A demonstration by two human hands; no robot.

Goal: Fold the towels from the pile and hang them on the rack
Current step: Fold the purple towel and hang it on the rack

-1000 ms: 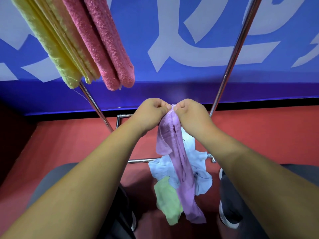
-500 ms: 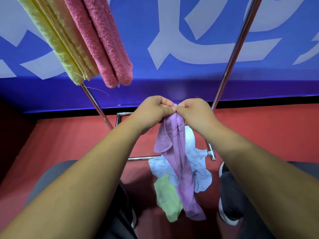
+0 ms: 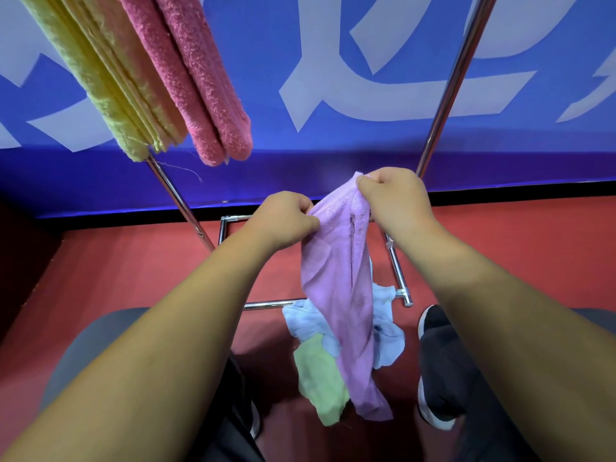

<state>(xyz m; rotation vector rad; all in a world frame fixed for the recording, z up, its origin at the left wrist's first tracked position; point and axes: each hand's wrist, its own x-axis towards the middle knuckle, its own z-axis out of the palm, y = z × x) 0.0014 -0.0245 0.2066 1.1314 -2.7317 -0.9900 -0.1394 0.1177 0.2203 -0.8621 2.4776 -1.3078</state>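
A purple towel (image 3: 343, 288) hangs bunched in front of me, held by its top edge. My left hand (image 3: 286, 218) pinches the edge on the left and my right hand (image 3: 393, 198) pinches it a little higher on the right. Below it on the red floor lies the pile: a light blue towel (image 3: 386, 338) and a green towel (image 3: 320, 381). At top left a yellow towel (image 3: 110, 81) and a pink towel (image 3: 196, 78) hang folded on the rack, whose chrome poles (image 3: 446, 91) slant upward.
The rack's chrome base frame (image 3: 266, 305) lies on the red floor around the pile. A blue banner wall (image 3: 333, 78) with white lettering stands close behind. My shoes (image 3: 436, 368) and dark trouser legs flank the pile.
My hands, which held the towel's top together, have drawn apart, the right one rising and moving right. The top edge of the purple towel is now spread between them.
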